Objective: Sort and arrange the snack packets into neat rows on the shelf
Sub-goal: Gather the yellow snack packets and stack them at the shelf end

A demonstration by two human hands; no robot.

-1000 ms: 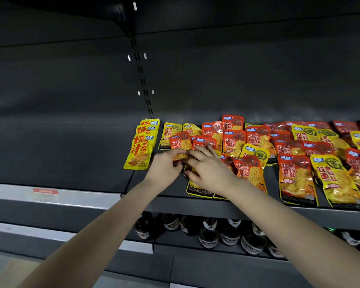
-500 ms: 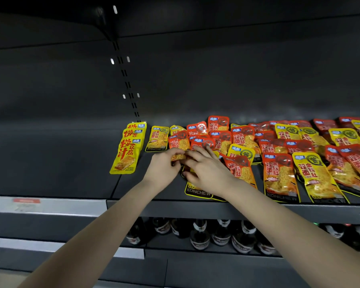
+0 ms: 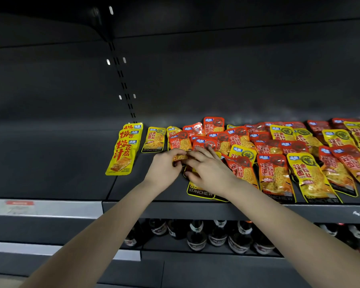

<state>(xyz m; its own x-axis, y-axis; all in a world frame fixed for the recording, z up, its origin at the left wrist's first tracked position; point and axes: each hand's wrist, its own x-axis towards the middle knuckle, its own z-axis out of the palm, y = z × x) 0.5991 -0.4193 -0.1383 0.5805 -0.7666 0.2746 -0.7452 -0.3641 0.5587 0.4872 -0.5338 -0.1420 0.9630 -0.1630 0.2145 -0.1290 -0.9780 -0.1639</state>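
Observation:
Red and yellow snack packets lie in a loose heap point(image 3: 264, 142) across the dark shelf point(image 3: 133, 183). At the left, three long yellow packets point(image 3: 123, 150) overlap in a tidy column, with a single yellow packet point(image 3: 153, 139) beside them. My left hand point(image 3: 164, 167) pinches the lower edge of a red packet point(image 3: 180, 143) at the heap's left end. Right beside it, my right hand point(image 3: 208, 171) lies on a yellow packet point(image 3: 200, 191) near the shelf's front edge, fingers spread toward the same red packet. What the right fingers hold is hidden.
The left part of the shelf is bare dark metal. A grey price strip point(image 3: 44, 207) runs along the front edge at the left. Dark bottles point(image 3: 195, 235) stand on the shelf below. A slotted upright point(image 3: 121, 75) rises at the back wall.
Both hands stay together at the heap's left end; their fingers have shifted slightly on the red packet. The view has drifted a little.

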